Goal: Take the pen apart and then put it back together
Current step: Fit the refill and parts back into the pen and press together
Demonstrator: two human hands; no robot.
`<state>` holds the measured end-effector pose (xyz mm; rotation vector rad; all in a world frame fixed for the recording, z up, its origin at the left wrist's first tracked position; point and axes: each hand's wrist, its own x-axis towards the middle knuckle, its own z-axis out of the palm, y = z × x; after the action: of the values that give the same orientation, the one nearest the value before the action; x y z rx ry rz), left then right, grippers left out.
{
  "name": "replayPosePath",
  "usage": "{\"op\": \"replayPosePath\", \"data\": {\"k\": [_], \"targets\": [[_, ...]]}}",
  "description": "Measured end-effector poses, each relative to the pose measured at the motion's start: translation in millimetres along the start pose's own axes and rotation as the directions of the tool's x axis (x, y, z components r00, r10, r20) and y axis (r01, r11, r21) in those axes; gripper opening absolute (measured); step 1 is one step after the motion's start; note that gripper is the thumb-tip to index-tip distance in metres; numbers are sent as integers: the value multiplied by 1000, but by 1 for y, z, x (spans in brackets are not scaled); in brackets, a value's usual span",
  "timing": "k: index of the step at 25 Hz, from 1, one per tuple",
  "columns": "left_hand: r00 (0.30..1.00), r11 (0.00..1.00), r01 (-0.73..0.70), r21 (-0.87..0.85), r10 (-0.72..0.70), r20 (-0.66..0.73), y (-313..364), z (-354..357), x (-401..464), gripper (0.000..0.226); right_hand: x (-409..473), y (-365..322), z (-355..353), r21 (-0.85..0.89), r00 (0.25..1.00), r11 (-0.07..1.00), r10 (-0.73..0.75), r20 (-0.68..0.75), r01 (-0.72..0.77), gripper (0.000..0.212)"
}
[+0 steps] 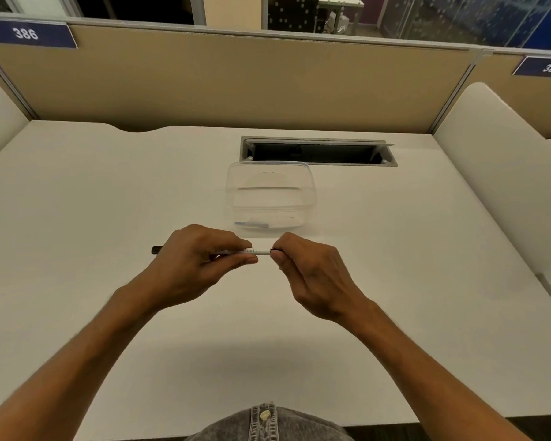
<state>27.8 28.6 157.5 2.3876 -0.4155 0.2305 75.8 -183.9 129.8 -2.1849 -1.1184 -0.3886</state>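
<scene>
Pen (261, 251): white barrel, dark ends, held level above the middle of the desk (109, 192).
Left hand (193, 261): fingers clenched around the barrel.
Right hand (312, 275): fingertips pinching the dark end, seemingly its tip.
Clear container (269, 195): just beyond the hands, toward the far edge.

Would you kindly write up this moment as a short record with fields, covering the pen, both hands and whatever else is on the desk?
pen: white barrel with printed text, held level above the desk; black end juts out past the left hand
left hand: closed around the barrel's middle
right hand: pinching the pen's right end, which is dark
container: clear plastic tub beyond the hands, a small item inside near its front wall
desk: white top with an open cable slot behind the tub
stage: pen looks to be in one piece
</scene>
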Motion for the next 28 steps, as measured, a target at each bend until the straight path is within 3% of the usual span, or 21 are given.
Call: {"op": "replayPosePath", "data": {"k": [2,4,6,8,11,15,18,23,28], "targets": [[999,994,-35,108,38,-24,2,0,-1,26,-1,-4,4,232,983,956,168,73,-180,30],[995,970,-85,230,93,-25,4,1,0,31,1,-6,6,532,912,741,344,223,-410,36],[995,953,-93,287,100,-8,6,2,0,35,3,-5,6,644,846,553,400,352,-529,39],[997,950,-70,305,73,4,6,4,2,34,2,-3,5,587,846,610,403,349,-532,38],[999,960,4,281,-14,35,3,5,5,36,-1,-2,4,393,916,827,365,168,-402,29],[992,983,86,161,-99,75,0,4,3,36,-2,2,-3,94,995,991,101,-17,-99,21],[988,991,103,89,-113,106,1,2,2,34,-1,4,-7,-37,999,998,-47,-13,46,24],[988,996,89,26,-92,122,4,0,3,33,0,4,-10,-88,993,989,-114,34,117,26],[998,1000,17,14,-17,54,11,-6,5,30,3,-6,-13,167,998,985,44,35,-49,30]]}}
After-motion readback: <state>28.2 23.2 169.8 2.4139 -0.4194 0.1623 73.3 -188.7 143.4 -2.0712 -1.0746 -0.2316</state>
